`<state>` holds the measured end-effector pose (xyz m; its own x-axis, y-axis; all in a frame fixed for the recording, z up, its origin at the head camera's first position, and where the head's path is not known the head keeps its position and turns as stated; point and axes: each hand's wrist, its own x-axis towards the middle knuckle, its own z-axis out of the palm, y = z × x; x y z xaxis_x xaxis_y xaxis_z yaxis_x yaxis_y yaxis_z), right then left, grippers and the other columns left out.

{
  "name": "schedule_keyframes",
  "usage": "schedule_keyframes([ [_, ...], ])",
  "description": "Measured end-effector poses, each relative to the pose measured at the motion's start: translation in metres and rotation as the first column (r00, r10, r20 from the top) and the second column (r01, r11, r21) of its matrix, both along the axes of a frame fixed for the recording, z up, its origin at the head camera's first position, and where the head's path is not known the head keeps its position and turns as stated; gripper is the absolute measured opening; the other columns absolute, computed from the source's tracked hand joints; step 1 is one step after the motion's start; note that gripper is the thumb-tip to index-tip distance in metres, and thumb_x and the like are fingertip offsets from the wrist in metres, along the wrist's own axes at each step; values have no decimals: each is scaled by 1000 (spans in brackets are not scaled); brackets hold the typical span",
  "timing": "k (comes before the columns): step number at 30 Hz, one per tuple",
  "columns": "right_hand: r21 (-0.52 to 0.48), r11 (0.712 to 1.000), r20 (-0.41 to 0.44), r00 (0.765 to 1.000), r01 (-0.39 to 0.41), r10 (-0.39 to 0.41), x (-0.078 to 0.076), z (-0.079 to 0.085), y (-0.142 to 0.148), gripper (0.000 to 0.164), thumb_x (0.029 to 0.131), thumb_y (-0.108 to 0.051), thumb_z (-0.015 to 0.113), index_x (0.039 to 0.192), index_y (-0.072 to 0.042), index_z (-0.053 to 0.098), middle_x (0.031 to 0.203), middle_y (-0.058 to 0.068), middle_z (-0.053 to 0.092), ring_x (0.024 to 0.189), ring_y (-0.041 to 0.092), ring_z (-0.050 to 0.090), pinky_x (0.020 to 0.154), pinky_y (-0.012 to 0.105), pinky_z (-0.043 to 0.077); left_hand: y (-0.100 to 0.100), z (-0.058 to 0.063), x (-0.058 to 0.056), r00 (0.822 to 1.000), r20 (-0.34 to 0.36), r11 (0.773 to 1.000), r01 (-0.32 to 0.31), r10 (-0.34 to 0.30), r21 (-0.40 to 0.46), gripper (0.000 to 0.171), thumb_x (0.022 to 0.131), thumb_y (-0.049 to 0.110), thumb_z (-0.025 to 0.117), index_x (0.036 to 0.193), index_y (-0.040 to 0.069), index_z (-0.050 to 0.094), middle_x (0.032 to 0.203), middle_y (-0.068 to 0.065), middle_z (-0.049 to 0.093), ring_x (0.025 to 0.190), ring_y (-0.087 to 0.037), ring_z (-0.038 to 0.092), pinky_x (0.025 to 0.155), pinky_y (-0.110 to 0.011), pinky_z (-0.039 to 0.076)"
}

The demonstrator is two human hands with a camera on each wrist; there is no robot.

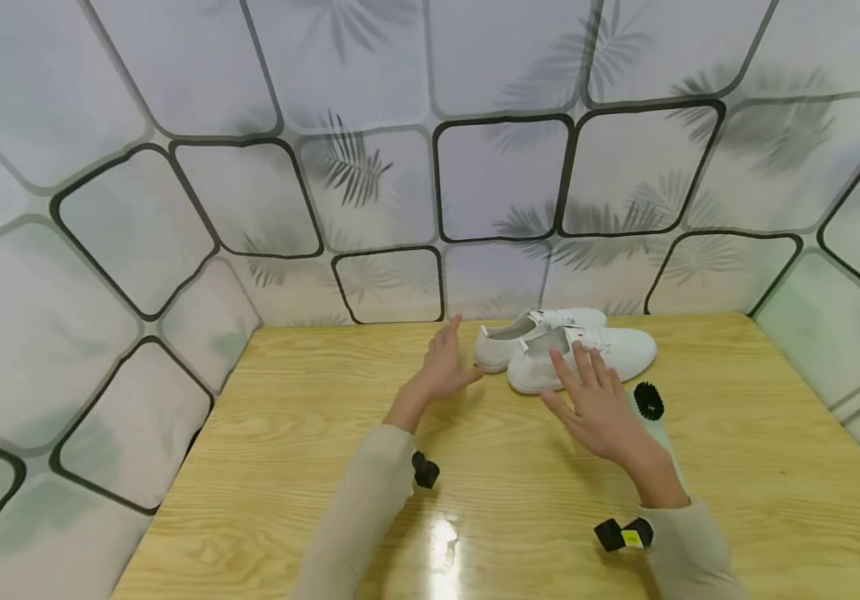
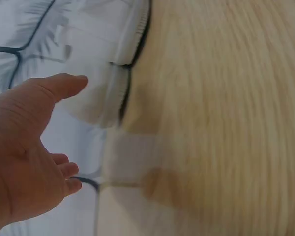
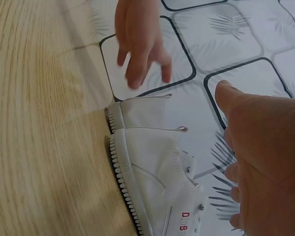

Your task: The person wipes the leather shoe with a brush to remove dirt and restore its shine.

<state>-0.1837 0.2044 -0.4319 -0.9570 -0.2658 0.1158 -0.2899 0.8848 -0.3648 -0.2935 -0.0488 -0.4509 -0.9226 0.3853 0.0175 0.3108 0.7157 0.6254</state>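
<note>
A pair of white lace-up shoes stands side by side near the table's back edge, toes to the right: the far shoe and the near shoe. My left hand hovers just left of the heels, fingers extended, thumb apart from them. Over the near side of the near shoe, my right hand is spread and holds nothing. Red and dark lettering marks the near shoe's side in the right wrist view. Beside the right hand lies a brush with black bristles; its pale handle is partly hidden under the forearm.
The wooden table carries the shoes and the brush. Behind it and at both sides rise walls covered in a leaf and outlined-block pattern. A black wrist device sits below each sleeve.
</note>
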Motion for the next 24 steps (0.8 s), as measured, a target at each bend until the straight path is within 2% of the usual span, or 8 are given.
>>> schedule_keyframes([
  [5, -5, 1000, 6, 1000, 8, -8, 3, 3, 1, 70, 106, -46, 39, 159, -9, 13, 162, 28, 0, 147, 51, -3, 111, 71, 5, 24, -14, -14, 996, 62, 992, -65, 59, 110, 103, 87, 22, 78, 157, 8, 4, 155, -29, 23, 141, -46, 25, 110, -57, 32],
  [9, -16, 1000, 7, 1000, 3, -3, 7, 5, 1, 70, 106, -48, 37, 159, -10, 14, 163, 27, -1, 147, 51, -2, 111, 71, 5, 35, -19, -19, 991, 92, 977, -114, 99, 178, 106, 82, 14, 81, 157, 8, 5, 150, -29, 31, 137, -43, 33, 109, -51, 37],
  [12, -25, 1000, 11, 1000, -5, 5, 8, 6, 1, 70, 106, -48, 38, 159, -9, 14, 163, 27, 0, 147, 51, -2, 111, 71, 5, 38, -23, -22, 990, 90, 968, -123, 105, 221, 112, 79, 7, 81, 157, 8, 1, 145, -29, 38, 132, -39, 42, 108, -47, 39],
  [15, -26, 1000, 22, 1000, -10, 10, 9, 7, 2, 70, 106, -47, 39, 159, -8, 15, 163, 27, 1, 147, 51, -1, 111, 71, 5, 41, -28, -24, 994, 70, 959, -98, 82, 267, 117, 75, -1, 82, 156, 7, -2, 136, -30, 48, 123, -38, 51, 105, -45, 42],
  [19, -20, 1000, 34, 999, -14, 15, 11, 9, 5, 70, 106, -47, 39, 159, -8, 16, 162, 28, 2, 146, 52, 1, 111, 71, 6, 45, -32, -26, 997, 30, 965, -75, 70, 252, 115, 75, 0, 82, 157, 8, 1, 127, -31, 56, 117, -40, 55, 103, -46, 43],
  [24, -25, 999, 43, 999, -23, 24, 13, 10, 6, 70, 106, -47, 40, 159, -8, 17, 162, 28, 3, 146, 52, 3, 110, 72, 8, 45, -33, -27, 996, 17, 982, -92, 91, 167, 106, 79, 9, 83, 156, 7, 11, 132, -27, 54, 123, -40, 51, 106, -46, 41],
])
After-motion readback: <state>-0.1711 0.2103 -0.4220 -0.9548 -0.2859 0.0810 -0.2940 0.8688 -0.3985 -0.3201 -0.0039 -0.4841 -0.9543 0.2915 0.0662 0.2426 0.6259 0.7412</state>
